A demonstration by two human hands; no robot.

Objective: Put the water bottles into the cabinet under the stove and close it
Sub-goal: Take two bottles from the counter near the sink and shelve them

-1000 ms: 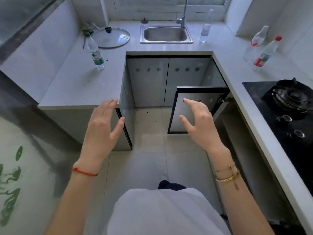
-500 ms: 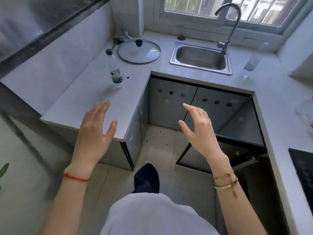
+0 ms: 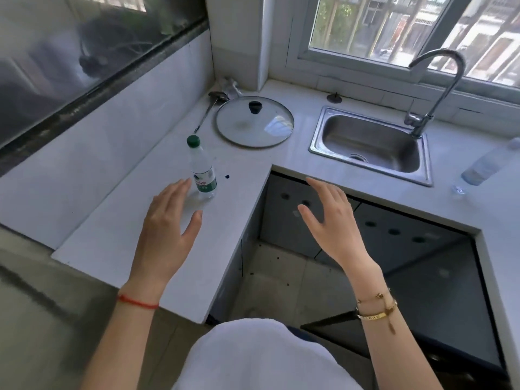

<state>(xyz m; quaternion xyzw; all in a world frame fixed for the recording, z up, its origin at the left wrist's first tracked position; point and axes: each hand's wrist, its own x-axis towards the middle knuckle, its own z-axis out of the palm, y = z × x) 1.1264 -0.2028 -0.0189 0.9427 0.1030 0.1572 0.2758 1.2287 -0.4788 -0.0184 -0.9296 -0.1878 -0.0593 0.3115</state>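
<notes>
Two bare hands hover over a white L-shaped table (image 3: 107, 209) in a small kitchen, both with an open grip and holding nothing. At left, the left hand (image 3: 166, 235), a red string at its wrist, spreads its fingers just short of a green-capped water bottle (image 3: 201, 170), which stands upright on the table near the inner corner; whether the fingertips touch the bottle cannot be told. Behind the bottle a glass pot lid (image 3: 254, 122) lies flat, with a long-handled utensil (image 3: 208, 111) beside it by the wall. Toward the middle, the right hand (image 3: 329, 220), gold bracelets on its wrist, is raised above the floor gap in front of grey cabinet doors (image 3: 394, 229). Farther right sit a steel sink (image 3: 371, 144) and its curved tap (image 3: 439, 88) under the window. At the far right edge a second clear bottle (image 3: 484, 164) stands on the table, blurred. A dark cabinet door (image 3: 439, 319) hangs open at lower right.
</notes>
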